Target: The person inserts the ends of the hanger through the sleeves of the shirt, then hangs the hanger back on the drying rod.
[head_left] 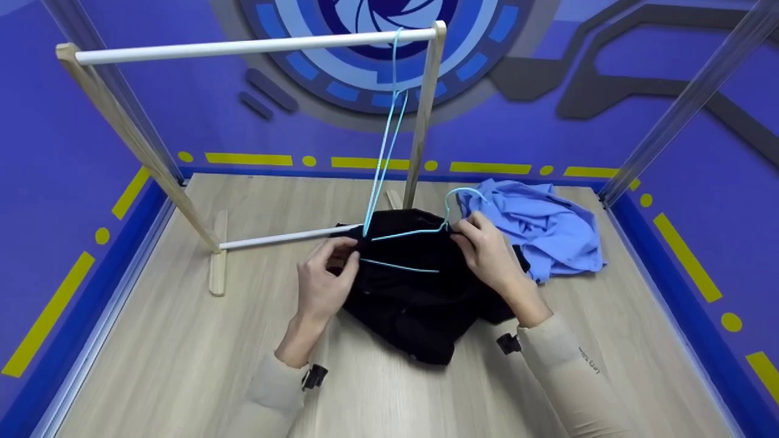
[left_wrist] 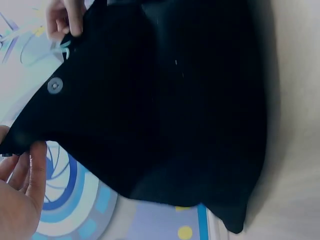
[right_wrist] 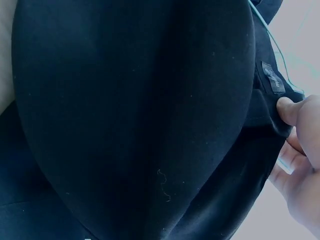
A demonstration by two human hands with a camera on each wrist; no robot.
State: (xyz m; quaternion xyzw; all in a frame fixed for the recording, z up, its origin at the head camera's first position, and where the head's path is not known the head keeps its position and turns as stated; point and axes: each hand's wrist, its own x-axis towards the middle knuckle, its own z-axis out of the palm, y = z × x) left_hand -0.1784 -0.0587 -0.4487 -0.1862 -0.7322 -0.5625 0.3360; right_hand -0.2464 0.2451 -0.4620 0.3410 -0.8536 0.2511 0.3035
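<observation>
A black shirt [head_left: 420,316] lies bunched on the table, with a light blue wire hanger [head_left: 398,266] partly inside it and the hook standing out. My left hand [head_left: 325,274] pinches the shirt's edge on the left; a round button [left_wrist: 55,85] shows near that edge in the left wrist view. On the other side, my right hand [head_left: 487,252] pinches the cloth right beside the base of the hook. In the right wrist view its thumb presses near a sewn label [right_wrist: 273,78]. Folds of black cloth hide the rest of the hanger.
A rack with a white top rail [head_left: 243,48] and wooden posts stands behind. From its right end hangs another blue hanger [head_left: 382,161], its lower end close to the shirt. A crumpled blue garment [head_left: 548,231] lies at the right. Purple panels wall the table in.
</observation>
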